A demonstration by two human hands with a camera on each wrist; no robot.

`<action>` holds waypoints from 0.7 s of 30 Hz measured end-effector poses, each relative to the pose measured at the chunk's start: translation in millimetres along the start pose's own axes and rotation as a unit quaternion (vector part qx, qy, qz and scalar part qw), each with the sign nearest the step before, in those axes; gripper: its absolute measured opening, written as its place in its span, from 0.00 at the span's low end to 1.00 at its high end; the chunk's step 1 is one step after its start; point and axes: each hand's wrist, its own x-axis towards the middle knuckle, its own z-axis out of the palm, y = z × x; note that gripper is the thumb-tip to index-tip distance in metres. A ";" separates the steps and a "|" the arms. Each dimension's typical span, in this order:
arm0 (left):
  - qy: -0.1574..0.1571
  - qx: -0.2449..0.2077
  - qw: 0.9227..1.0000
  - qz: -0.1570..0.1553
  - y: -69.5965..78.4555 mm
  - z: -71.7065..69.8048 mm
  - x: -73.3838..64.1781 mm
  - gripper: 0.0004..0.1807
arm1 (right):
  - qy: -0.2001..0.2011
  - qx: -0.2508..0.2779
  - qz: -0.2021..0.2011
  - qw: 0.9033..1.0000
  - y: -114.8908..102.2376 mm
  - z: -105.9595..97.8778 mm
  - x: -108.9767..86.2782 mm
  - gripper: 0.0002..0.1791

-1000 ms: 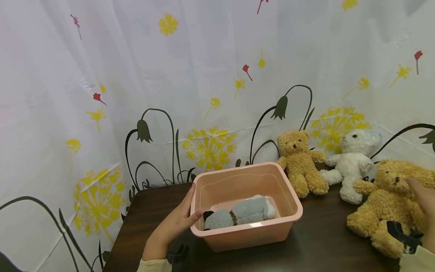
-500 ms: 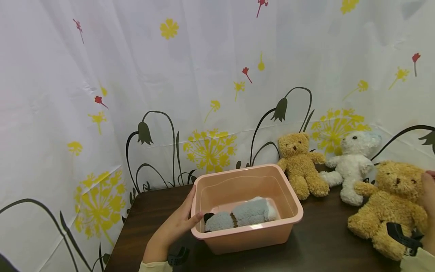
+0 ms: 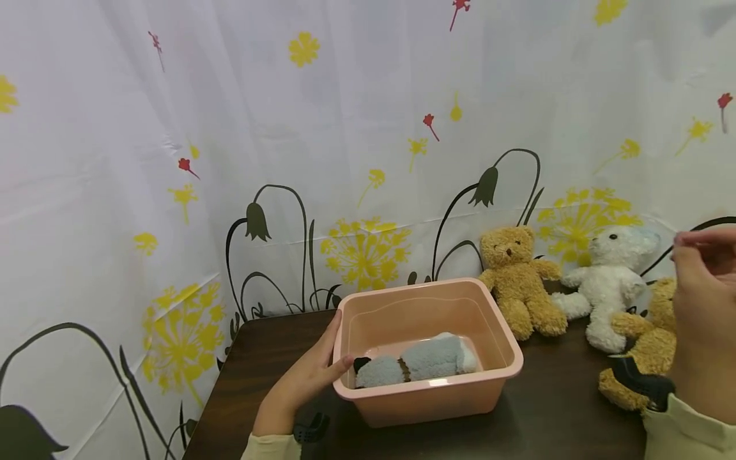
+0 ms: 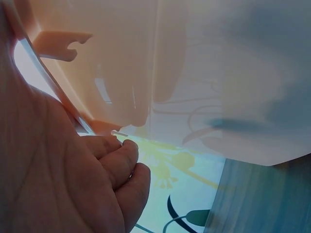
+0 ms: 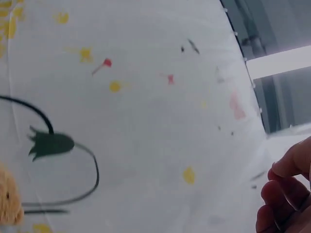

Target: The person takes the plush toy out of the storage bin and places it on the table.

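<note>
My left hand (image 3: 313, 370) grips the left rim of a peach plastic tub (image 3: 425, 399), with its thumb over the edge. In the left wrist view, the fingers of that hand (image 4: 114, 170) curl beneath the rim outside the wall. A grey plush toy (image 3: 434, 356) with a brown band, white end and black tip lies on the tub floor. At the far right, my right hand (image 3: 704, 313) is raised with loosely bent fingers and nothing in it. It hides much of a tan teddy bear (image 3: 655, 345) behind it. Those fingers (image 5: 286, 194) show at the right wrist view's lower right corner.
Another tan teddy bear (image 3: 517, 287) sits just right of the tub, against the flowered curtain (image 3: 368, 128). A white plush bear (image 3: 609, 287) leans beside it. Everything stands on a dark wooden table (image 3: 259, 345).
My right hand has come away from the front teddy bear's side and risen, now covering much of it. The left hand keeps its grip on the tub. The head view has shifted slightly.
</note>
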 end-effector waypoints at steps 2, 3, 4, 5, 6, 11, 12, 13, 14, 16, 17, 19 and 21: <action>0.002 0.002 1.000 -0.002 -0.7 -1.6 -1.3 0.55 | -0.022 0.081 -0.036 0.996 -25.9 26.2 2.0 0.07; 0.001 0.004 1.000 -0.002 -1.1 -2.3 -1.9 0.55 | -0.038 0.139 -0.045 0.989 -37.5 39.6 2.2 0.06; 0.001 0.003 1.000 -0.001 -1.4 -3.1 -2.6 0.55 | -0.047 0.194 -0.043 0.979 -48.6 53.3 1.6 0.06; 0.000 0.004 1.000 -0.001 -1.6 -3.7 -3.3 0.55 | -0.059 0.246 -0.049 0.966 -57.4 66.6 1.1 0.05; -0.001 0.006 1.000 -0.002 -1.8 -4.2 -3.9 0.55 | -0.068 0.285 -0.051 0.955 -65.6 79.3 0.3 0.05; -0.006 0.001 1.000 -0.005 -0.3 -4.7 -4.6 0.56 | -0.122 0.364 -0.021 0.923 -95.5 136.3 -7.6 0.02; -0.006 -0.001 1.000 -0.005 0.1 -4.4 -4.2 0.56 | -0.136 0.357 -0.018 0.924 -98.9 147.3 -9.9 0.02; -0.007 -0.002 1.000 -0.003 0.5 -3.8 -3.7 0.56 | -0.150 0.342 -0.019 0.927 -101.4 158.4 -12.5 0.01; -0.008 -0.004 1.000 -0.002 0.9 -3.3 -3.2 0.56 | -0.163 0.328 -0.021 0.930 -103.2 169.8 -15.8 0.01; -0.007 -0.006 1.000 -0.001 1.4 -2.6 -2.4 0.55 | -0.189 0.294 -0.029 0.936 -104.6 193.0 -24.6 0.01; -0.006 -0.005 1.000 0.001 1.7 -2.3 -2.1 0.55 | -0.205 0.277 -0.032 0.938 -105.2 203.9 -30.6 0.01; -0.004 -0.006 1.000 0.002 2.1 -2.2 -1.7 0.55 | -0.239 0.245 -0.041 0.939 -104.5 224.5 -45.2 0.01; -0.003 -0.011 1.000 0.001 2.6 -2.4 -1.5 0.55 | -0.276 0.229 -0.050 0.932 -100.7 242.3 -61.7 0.03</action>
